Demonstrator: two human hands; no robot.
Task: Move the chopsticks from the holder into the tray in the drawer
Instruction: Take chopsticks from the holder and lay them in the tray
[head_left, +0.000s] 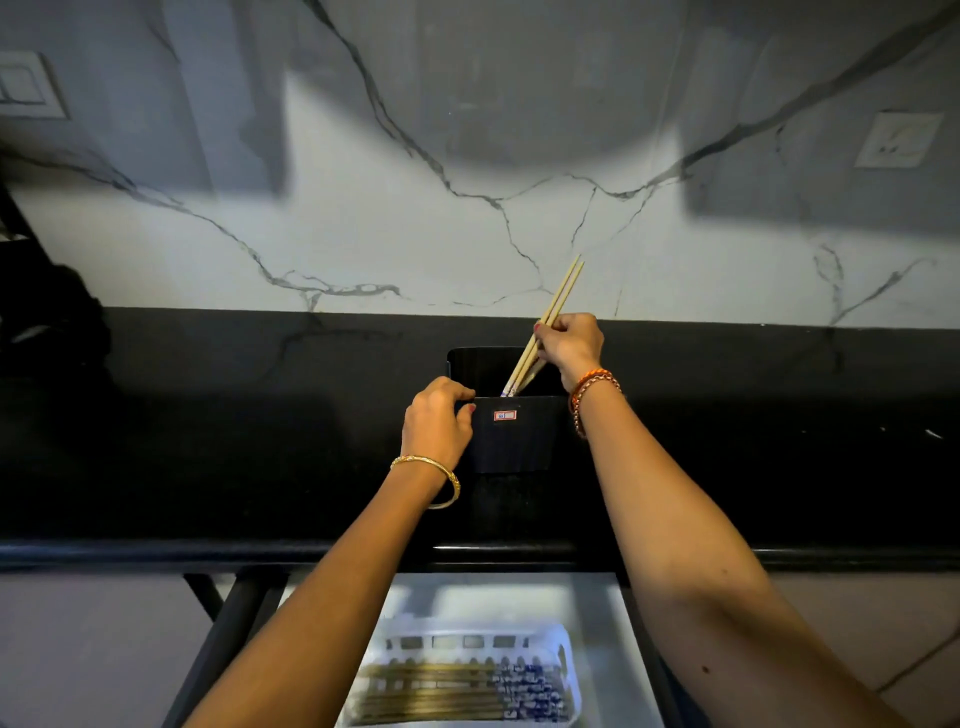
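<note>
1. The black chopstick holder (514, 436) is stood on the black countertop (208, 441), close to the marble-patterned backsplash (467, 234). It is gripped at its upper left corner by the left hand (436, 421), fingers curled over the rim; this is judged to be a steadying hold, so that the holder is not tipped or dragged while its contents are drawn out.

2. A pair of bamboo chopsticks (550, 317) is pinched by the right hand (569, 345), with thumb and fingers closed around the shafts. At least 2 sticks are seen side by side; a further one may be hidden beneath the hand.

3. The chopsticks are held tilted, upper ends leaning up and to the right towards the backsplash. The grip sits at about mid-length: the plain ends project well above the hand, while the patterned lower ends are just at or inside the holder's mouth, so they are judged not yet lifted clear.

4. The open drawer (613, 649) lies below the counter edge, between the forearms. The white slotted tray (561, 654) in it already holds a row of chopsticks (447, 696) laid lengthwise, patterned ends to the right.

5. The tray is well apart from the held pair, so the transfer of this pair is judged still to be made.
</note>
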